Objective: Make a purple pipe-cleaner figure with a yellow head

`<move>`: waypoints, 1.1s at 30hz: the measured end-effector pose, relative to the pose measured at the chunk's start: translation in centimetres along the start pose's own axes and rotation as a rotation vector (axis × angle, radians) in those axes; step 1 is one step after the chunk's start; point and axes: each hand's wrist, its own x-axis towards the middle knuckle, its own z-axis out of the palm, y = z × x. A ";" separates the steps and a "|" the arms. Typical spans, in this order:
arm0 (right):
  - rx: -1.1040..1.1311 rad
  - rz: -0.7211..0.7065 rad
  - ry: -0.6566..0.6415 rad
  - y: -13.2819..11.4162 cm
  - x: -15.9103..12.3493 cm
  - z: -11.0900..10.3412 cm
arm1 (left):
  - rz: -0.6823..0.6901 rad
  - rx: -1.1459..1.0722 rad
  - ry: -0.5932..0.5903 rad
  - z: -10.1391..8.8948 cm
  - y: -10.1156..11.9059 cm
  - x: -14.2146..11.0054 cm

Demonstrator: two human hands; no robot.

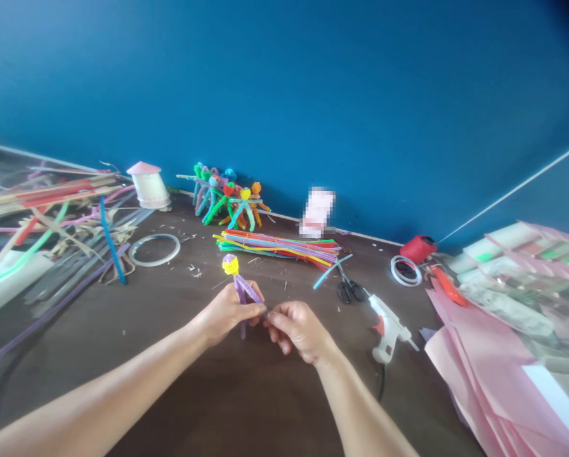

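Just in front of the coloured bundle (279,247), on its near side, the left hand (234,311) pinches the purple figure (239,284) between thumb and fingers, with its yellow head (230,264) pointing up. To do this step well, I think the left thumb should press firmly but not crush the soft pile, because the core probably bends easily. Close beside it, the right hand (297,327) has its fingertips pressed together next to the left thumb; whether a purple end is caught between them, I cannot tell. It seems best to bend with small turns, near the holding thumb, and to keep any sharp tip away from the skin.

Left of the bundle stands a white cup (151,189) with a smooth pink cone (144,168) on top, and a flat, pale ring (154,263) lies nearer to the person. Behind the bundle, fuzzy figures (224,206) spread thin, bent limbs. The bundle itself is of straight, slender stems. Right of it come the scissors (348,283) with round black handles, the hard white glue gun (389,324), a rounded red spool (417,249) and, farthest, thin pink sheets (474,368).
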 end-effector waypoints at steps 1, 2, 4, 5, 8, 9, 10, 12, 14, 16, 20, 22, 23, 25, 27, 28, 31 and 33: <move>-0.127 -0.064 0.051 -0.1 -0.1 0.2 | -0.013 -0.023 0.015 0.0 0.0 0.1; -0.268 -0.136 0.103 -0.2 -0.3 0.4 | -0.028 -0.046 0.027 0.1 -0.1 0.1; -0.576 -0.291 0.202 -0.5 -0.6 0.6 | -0.061 -0.092 0.043 0.2 0.0 0.2; -0.725 -0.363 0.235 -0.6 -0.7 0.7 | -0.078 -0.109 0.043 0.2 0.0 0.2; -1.041 -0.488 0.255 -0.9 -1.0 0.8 | -0.119 -0.145 0.035 0.3 0.0 0.1; -1.093 -0.500 0.252 -1.0 -1.0 0.8 | -0.129 -0.159 0.036 0.3 0.0 0.1; -1.127 -0.505 0.251 -1.0 -1.1 0.8 | -0.140 -0.174 0.038 0.3 0.0 0.1; -1.168 -0.507 0.253 -1.0 -1.1 0.8 | -0.157 -0.201 0.044 0.3 -0.1 0.1; -1.198 -0.513 0.251 -1.0 -1.2 0.8 | -0.177 -0.224 0.041 0.2 -0.2 0.1; -1.195 -0.530 0.253 -0.9 -1.2 0.9 | -0.200 -0.250 0.035 0.2 -0.3 0.2; -0.792 -0.434 0.271 -0.8 -0.9 0.8 | -0.186 -0.307 0.075 0.0 -0.3 0.3; -0.455 -0.276 0.259 -0.6 -0.5 0.6 | -0.135 -0.307 0.105 0.0 -0.3 0.3; -0.319 -0.208 0.247 -0.6 -0.4 0.5 | -0.112 -0.300 0.115 0.1 -0.2 0.3; -0.155 -0.138 0.219 -0.4 0.0 0.2 | -0.093 -0.276 0.124 0.1 -0.1 0.2; -0.102 -0.130 0.185 -0.3 0.2 0.1 | -0.085 -0.244 0.128 0.2 -0.1 0.2; -0.096 -0.130 0.170 -0.2 0.2 0.0 | -0.079 -0.224 0.126 0.2 0.0 0.2; -0.137 -0.115 0.156 -0.1 0.3 0.1 | -0.058 -0.172 0.106 0.2 -0.2 0.2; -0.191 -0.110 0.161 -0.1 0.3 0.1 | -0.078 -0.179 0.095 0.2 -0.3 0.3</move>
